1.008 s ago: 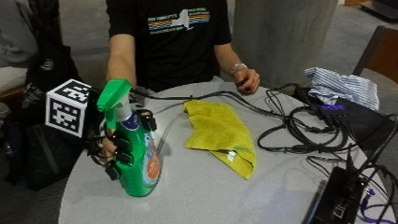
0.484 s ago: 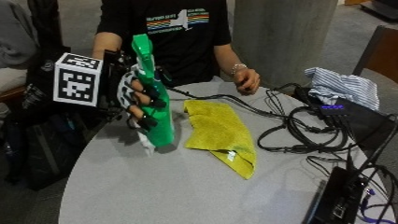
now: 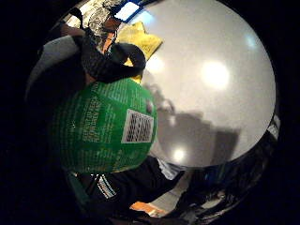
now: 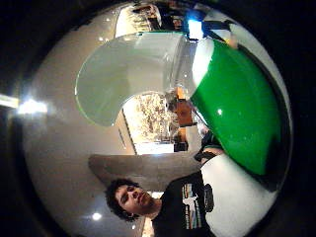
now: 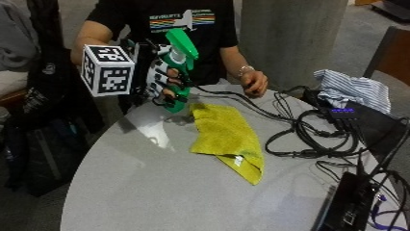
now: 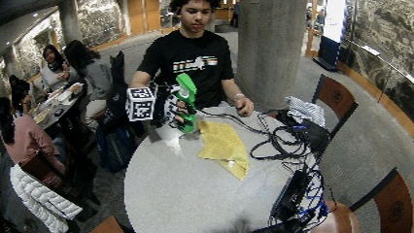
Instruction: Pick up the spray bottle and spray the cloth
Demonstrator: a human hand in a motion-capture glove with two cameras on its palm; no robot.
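Note:
My gloved right hand (image 5: 160,79) grips the green spray bottle (image 5: 177,62) around its neck and holds it in the air above the table's far left part, nozzle pointing toward the cloth side. The bottle's green body (image 3: 103,133) with a barcode label fills much of the little finger side palm view, and its green head and pale trigger (image 4: 232,103) fill the thumb side view. The yellow cloth (image 5: 229,138) lies crumpled flat on the round grey table (image 5: 147,192), just right of and below the bottle. In the wide view the bottle (image 6: 186,99) hangs beside the cloth (image 6: 223,145).
The person's bare left hand (image 5: 254,82) rests at the table's far edge. Black cables (image 5: 307,134) coil to the right of the cloth. A dark box (image 5: 368,125) with a striped folded cloth (image 5: 352,89) stands at the right, and more black gear (image 5: 342,204) lies near the front right.
The hand has lifted the bottle off the table and carried it up and toward the far side, closer to the cloth's far end. The cloth has not moved.

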